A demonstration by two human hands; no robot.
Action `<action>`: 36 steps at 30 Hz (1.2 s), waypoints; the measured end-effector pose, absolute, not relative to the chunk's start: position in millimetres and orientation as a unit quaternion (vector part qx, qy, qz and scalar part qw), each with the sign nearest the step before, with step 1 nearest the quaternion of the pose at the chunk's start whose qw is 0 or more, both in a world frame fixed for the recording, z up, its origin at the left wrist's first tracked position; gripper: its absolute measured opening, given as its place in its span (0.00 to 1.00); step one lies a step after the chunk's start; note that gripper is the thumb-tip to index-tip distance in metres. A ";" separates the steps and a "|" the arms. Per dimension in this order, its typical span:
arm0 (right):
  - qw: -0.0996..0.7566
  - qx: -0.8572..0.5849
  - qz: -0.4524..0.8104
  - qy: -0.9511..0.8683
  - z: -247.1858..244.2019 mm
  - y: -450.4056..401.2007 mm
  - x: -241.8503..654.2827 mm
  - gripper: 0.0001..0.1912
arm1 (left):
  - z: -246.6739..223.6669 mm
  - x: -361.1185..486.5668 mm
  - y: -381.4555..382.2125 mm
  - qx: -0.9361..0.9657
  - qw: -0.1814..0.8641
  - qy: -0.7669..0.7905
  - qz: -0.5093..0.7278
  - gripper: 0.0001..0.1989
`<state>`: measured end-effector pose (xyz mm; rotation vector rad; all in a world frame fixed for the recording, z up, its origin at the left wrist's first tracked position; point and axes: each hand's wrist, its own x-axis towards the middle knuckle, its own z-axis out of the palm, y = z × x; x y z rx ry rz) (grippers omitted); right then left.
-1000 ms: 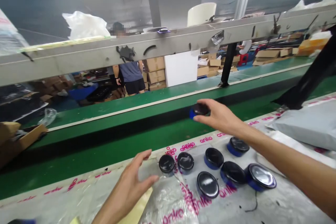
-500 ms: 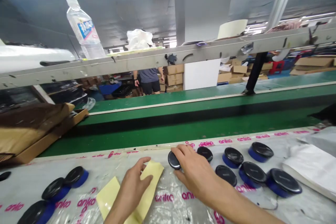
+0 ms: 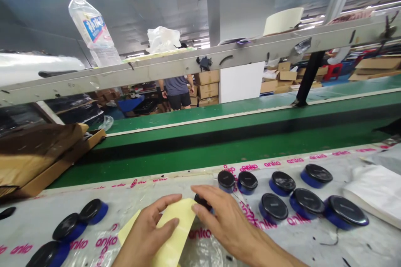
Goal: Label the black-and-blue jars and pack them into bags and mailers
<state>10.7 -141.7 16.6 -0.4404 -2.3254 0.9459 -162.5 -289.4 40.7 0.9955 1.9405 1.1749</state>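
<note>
My left hand [image 3: 153, 229] pinches a yellow paper sheet [image 3: 177, 227] between thumb and fingers, above the plastic-covered table [image 3: 119, 200]. At the sheet's upper right corner is my right hand [image 3: 219, 217], its thumb and fingers curled round a small black-lidded container [image 3: 202, 201] that they partly hide. Another piece of yellow paper [image 3: 128, 227] shows left of my left hand. Just beyond my right hand stands a round black-lidded container [image 3: 226, 179], close beside a similar one [image 3: 247, 181].
Several blue, black-lidded containers [image 3: 273, 207] stand at the right, and others [image 3: 69, 226] at the left. White sheets [image 3: 372, 196] lie far right. A green conveyor [image 3: 188, 150] runs behind, under a rail [image 3: 150, 69] bearing a bottle [image 3: 94, 29]. A person [image 3: 177, 89] stands beyond.
A container that was under my right hand now stands uncovered behind it. My right hand has come nearer to the yellow sheet, with another container at its fingers. The view has shifted slightly.
</note>
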 end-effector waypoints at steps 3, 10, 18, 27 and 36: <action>0.288 -0.151 0.437 -0.839 20.4 -143.5 11.1 0.14 | 47.4 -152.9 -282.4 0.374 0.333 0.740 0.449 0.26; 0.291 -0.142 0.489 -0.810 22.2 -143.3 14.4 0.14 | 55.0 -138.6 -273.5 0.383 0.296 0.750 0.450 0.19; 0.289 -0.159 0.486 -0.809 20.5 -144.2 22.6 0.11 | 51.2 -136.8 -273.8 0.414 0.293 0.758 0.410 0.14; 0.280 -0.180 0.444 -0.832 17.2 -146.4 25.2 0.08 | 49.0 -133.9 -274.6 0.422 0.257 0.780 0.384 0.13; 0.343 -0.137 0.477 -0.797 9.5 -147.6 27.1 0.08 | 50.1 -134.6 -272.6 0.426 0.252 0.788 0.366 0.11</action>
